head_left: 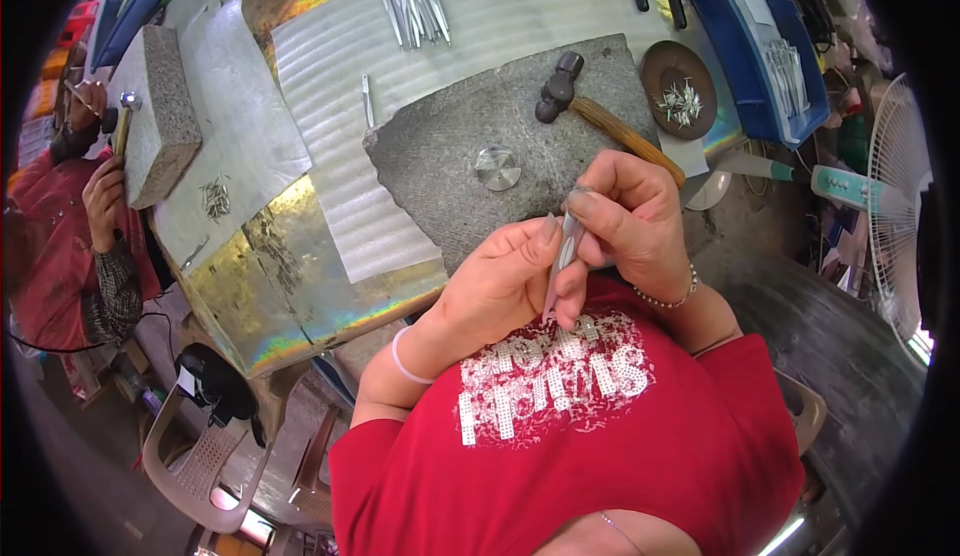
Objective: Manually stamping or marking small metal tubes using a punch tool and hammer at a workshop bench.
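Close to my chest, both hands are closed on one slim silver metal tool [567, 248], long and tapered like tweezers; its exact kind is not clear. My left hand [510, 268] grips it with thumb and fingers from the left. My right hand [637, 218] pinches its upper end; whether a tiny piece is also between those fingertips is hidden. Just beyond the hands lies a rough grey stone slab [440, 161] with a round shiny metal disc [497, 168] on it. A hammer [612, 128] with a wooden handle rests on the slab's right part.
A brown dish [663, 61] of small metal pieces sits right of the slab. Several similar tools [412, 6] lie on white foam [330, 66], one [367, 101] apart. Blue bins [790, 86] and a fan [895, 206] stand right. At left, a co-worker's hands [103, 196] work beside a stone block [165, 116].
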A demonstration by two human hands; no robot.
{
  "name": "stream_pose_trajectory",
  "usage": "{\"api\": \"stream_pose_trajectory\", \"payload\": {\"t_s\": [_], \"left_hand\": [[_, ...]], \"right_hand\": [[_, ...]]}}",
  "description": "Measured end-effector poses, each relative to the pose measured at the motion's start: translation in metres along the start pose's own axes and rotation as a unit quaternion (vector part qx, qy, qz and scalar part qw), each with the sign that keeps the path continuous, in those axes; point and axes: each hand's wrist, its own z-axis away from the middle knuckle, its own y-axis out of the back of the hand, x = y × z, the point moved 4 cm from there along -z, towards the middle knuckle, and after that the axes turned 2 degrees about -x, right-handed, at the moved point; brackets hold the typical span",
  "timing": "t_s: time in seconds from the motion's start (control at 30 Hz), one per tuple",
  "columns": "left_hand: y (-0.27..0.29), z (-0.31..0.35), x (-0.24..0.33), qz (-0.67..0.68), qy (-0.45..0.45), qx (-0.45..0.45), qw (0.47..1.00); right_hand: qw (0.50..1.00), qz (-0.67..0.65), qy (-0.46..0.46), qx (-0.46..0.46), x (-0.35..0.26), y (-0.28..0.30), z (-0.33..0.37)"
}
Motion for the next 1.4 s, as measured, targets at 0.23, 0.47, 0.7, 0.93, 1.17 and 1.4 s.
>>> {"api": "stream_pose_trajectory", "payload": {"t_s": [0.23,0.47,0.7,0.93,1.17,1.4], "left_hand": [[-0.009,0.006,0.003,-0.023,0.014,0.056,0.998],[-0.008,0.007,0.002,-0.025,0.030,0.055,0.998],[-0.002,0.002,-0.001,0.013,0.028,0.022,0.999],[-0.006,0.010,0.011,-0.046,-0.012,0.058,0.997],[-0.012,0.019,0.021,-0.203,-0.040,0.124,0.971],[-0.007,0.021,0.030,-0.193,-0.093,0.149,0.965]], "right_hand": [[1.000,0.007,0.001,0.001,-0.001,-0.004,0.004],[1.000,0.013,0.001,0.000,0.001,-0.006,0.007],[0.999,0.040,-0.001,0.011,-0.001,-0.003,0.001],[0.998,0.046,-0.016,-0.027,-0.008,-0.005,-0.009],[0.995,0.099,0.014,-0.019,-0.010,-0.007,-0.010],[0.970,0.133,0.169,0.116,-0.066,0.022,-0.024]]}}
